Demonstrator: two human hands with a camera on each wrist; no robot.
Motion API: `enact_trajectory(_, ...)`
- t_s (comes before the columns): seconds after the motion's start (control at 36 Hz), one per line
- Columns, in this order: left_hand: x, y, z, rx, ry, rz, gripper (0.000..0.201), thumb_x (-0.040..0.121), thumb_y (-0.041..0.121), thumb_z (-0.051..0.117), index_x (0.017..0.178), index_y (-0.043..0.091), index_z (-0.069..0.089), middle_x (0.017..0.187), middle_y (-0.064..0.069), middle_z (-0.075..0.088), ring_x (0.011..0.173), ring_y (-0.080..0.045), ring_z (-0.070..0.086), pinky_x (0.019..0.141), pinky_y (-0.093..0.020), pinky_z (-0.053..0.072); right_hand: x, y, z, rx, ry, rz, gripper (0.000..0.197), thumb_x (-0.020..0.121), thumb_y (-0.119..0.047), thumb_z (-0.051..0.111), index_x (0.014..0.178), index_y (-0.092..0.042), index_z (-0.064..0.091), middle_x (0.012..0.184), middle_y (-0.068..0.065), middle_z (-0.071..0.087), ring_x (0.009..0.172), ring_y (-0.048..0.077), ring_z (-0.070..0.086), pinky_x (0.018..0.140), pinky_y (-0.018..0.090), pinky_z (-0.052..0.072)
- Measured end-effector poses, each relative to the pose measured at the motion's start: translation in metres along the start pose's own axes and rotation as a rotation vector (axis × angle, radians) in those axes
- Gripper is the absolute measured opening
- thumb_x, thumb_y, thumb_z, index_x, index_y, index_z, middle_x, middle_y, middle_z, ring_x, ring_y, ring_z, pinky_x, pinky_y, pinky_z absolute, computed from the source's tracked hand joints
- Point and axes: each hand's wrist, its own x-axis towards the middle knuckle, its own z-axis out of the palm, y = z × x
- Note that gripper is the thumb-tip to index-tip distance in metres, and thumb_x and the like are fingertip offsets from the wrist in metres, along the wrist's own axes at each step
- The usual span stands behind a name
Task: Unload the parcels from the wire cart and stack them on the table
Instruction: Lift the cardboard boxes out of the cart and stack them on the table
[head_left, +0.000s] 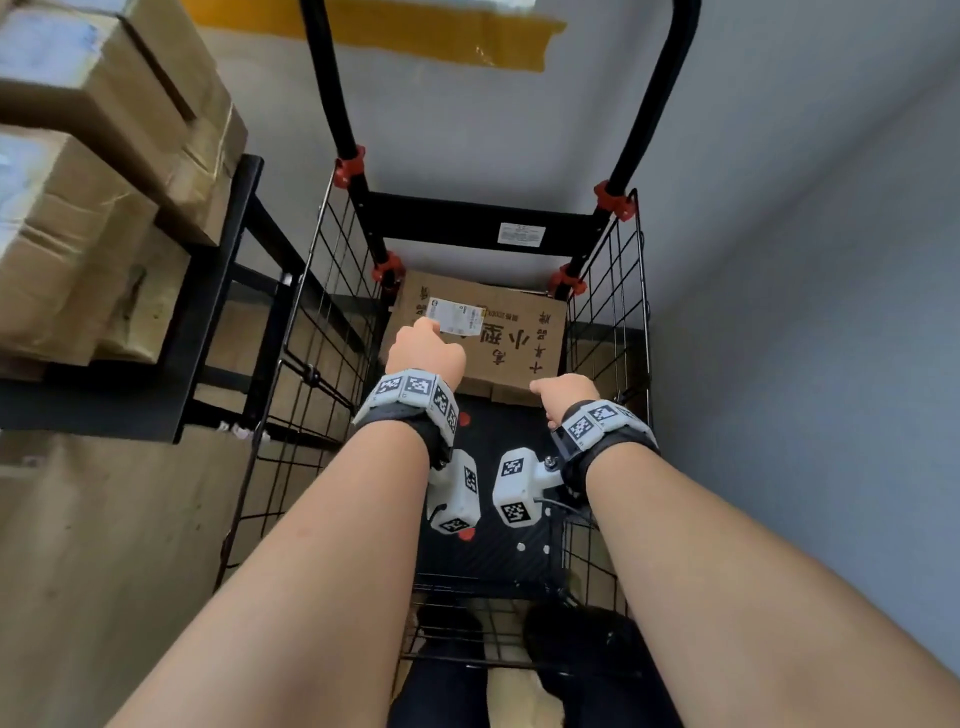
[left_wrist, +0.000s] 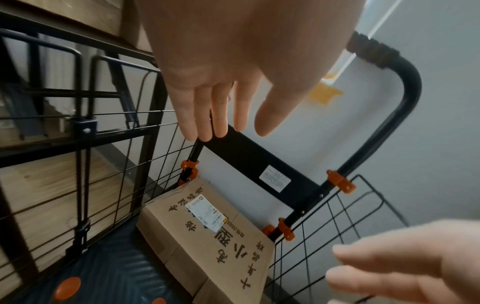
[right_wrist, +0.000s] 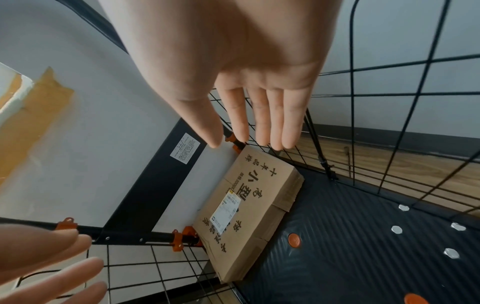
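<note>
One flat brown cardboard parcel (head_left: 498, 343) (left_wrist: 215, 236) (right_wrist: 249, 209) with black printed characters and a white shipping label lies on the floor of the black wire cart (head_left: 332, 291), pushed against its far handle end. Both my hands reach down into the cart above it. My left hand (head_left: 423, 345) (left_wrist: 223, 115) hovers over the parcel's left half, fingers straight, holding nothing. My right hand (head_left: 563, 392) (right_wrist: 257, 123) hangs above the parcel's near right corner, fingers straight and together, also holding nothing.
Several brown cardboard boxes (head_left: 104, 171) are stacked on a black-framed table (head_left: 208, 322) to the left of the cart. The cart's black handle (head_left: 654, 104) rises at the far end. A grey wall (head_left: 805, 260) runs along the right. My feet (head_left: 571, 654) stand at the cart's near end.
</note>
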Motion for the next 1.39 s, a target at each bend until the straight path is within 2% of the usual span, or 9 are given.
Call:
enact_trajectory(0.14, 0.025, -0.006, 0.022, 0.126, -0.067, 0.014, 0.048, 0.088, 0.016, 0.047, 0.136, 0.018, 0.046, 0.136, -0.01, 0.047, 0.117, -0.029, 0.053, 0.086, -0.036, 0.046, 0.032, -0.004, 0.002, 0.003, -0.005, -0.003, 0.042, 0.093, -0.027, 0.056, 0.128, -0.003, 0.057, 0.128, 0.015, 0.059, 0.118, 0.03, 0.057, 0.094, 0.035, 0.048)
enact_trajectory(0.25, 0.042, -0.016, 0.043, 0.128, -0.076, -0.04, 0.05, 0.088, 0.015, 0.046, 0.138, 0.019, 0.045, 0.137, -0.01, 0.046, 0.119, -0.03, 0.051, 0.091, -0.038, 0.046, 0.06, -0.011, 0.01, -0.013, 0.021, 0.071, 0.047, 0.092, -0.028, 0.06, 0.132, -0.005, 0.051, 0.127, 0.013, 0.058, 0.112, 0.03, 0.058, 0.078, 0.034, 0.043)
enact_trajectory(0.42, 0.066, -0.025, 0.084, 0.083, -0.072, -0.158, 0.05, 0.089, 0.015, 0.045, 0.139, 0.02, 0.045, 0.136, -0.009, 0.047, 0.12, -0.029, 0.051, 0.089, -0.036, 0.045, 0.107, -0.01, 0.029, -0.038, -0.001, 0.036, 0.047, 0.09, -0.029, 0.057, 0.13, -0.004, 0.054, 0.129, 0.013, 0.057, 0.118, 0.03, 0.055, 0.088, 0.033, 0.045)
enact_trajectory(0.58, 0.098, -0.033, 0.128, 0.042, -0.075, -0.24, 0.05, 0.089, 0.014, 0.044, 0.139, 0.021, 0.045, 0.135, -0.008, 0.049, 0.12, -0.028, 0.05, 0.089, -0.037, 0.045, 0.16, -0.014, 0.037, -0.017, 0.025, 0.148, 0.045, 0.089, -0.021, 0.061, 0.129, -0.005, 0.049, 0.119, 0.015, 0.059, 0.104, 0.031, 0.058, 0.076, 0.034, 0.042)
enact_trajectory(0.67, 0.108, -0.039, 0.146, 0.047, -0.086, -0.257, 0.05, 0.088, 0.014, 0.044, 0.138, 0.021, 0.046, 0.136, -0.008, 0.048, 0.12, -0.028, 0.049, 0.091, -0.039, 0.046, 0.182, -0.011, 0.042, -0.039, 0.014, 0.16, 0.039, 0.092, -0.023, 0.057, 0.126, -0.005, 0.051, 0.106, 0.014, 0.06, 0.097, 0.028, 0.058, 0.08, 0.033, 0.044)
enact_trajectory(0.75, 0.117, -0.049, 0.162, 0.07, -0.095, -0.255, 0.047, 0.089, 0.014, 0.043, 0.136, 0.018, 0.046, 0.137, -0.008, 0.046, 0.122, -0.028, 0.047, 0.092, -0.039, 0.043, 0.208, -0.002, 0.052, -0.072, -0.063, 0.08, 0.043, 0.098, -0.028, 0.046, 0.136, -0.007, 0.05, 0.136, 0.012, 0.053, 0.124, 0.026, 0.052, 0.078, 0.025, 0.039)
enact_trajectory(0.83, 0.124, -0.06, 0.174, 0.077, -0.106, -0.262, 0.049, 0.091, 0.013, 0.042, 0.139, 0.018, 0.042, 0.14, -0.007, 0.043, 0.126, -0.027, 0.043, 0.095, -0.038, 0.041, 0.223, 0.0, 0.06, -0.117, -0.078, 0.081, 0.043, 0.1, -0.025, 0.043, 0.137, -0.006, 0.048, 0.14, 0.013, 0.05, 0.128, 0.028, 0.049, 0.095, 0.031, 0.043)
enact_trajectory(1.06, 0.136, -0.08, 0.195, 0.059, -0.128, -0.277, 0.051, 0.091, 0.013, 0.039, 0.142, 0.019, 0.038, 0.142, -0.008, 0.04, 0.128, -0.028, 0.04, 0.097, -0.04, 0.039, 0.26, 0.006, 0.075, -0.781, -0.189, -0.061, 0.037, 0.098, -0.005, 0.042, 0.134, -0.001, 0.05, 0.132, 0.02, 0.055, 0.116, 0.034, 0.058, 0.098, 0.04, 0.047)
enact_trajectory(1.39, 0.144, -0.079, 0.197, 0.062, -0.077, -0.272, 0.05, 0.093, 0.01, 0.036, 0.143, 0.017, 0.038, 0.143, -0.008, 0.04, 0.128, -0.026, 0.039, 0.097, -0.037, 0.039, 0.314, 0.013, 0.09, -0.794, -0.268, 0.028, 0.031, 0.096, -0.008, 0.052, 0.12, 0.01, 0.056, 0.13, 0.025, 0.055, 0.114, 0.034, 0.057, 0.105, 0.044, 0.041)
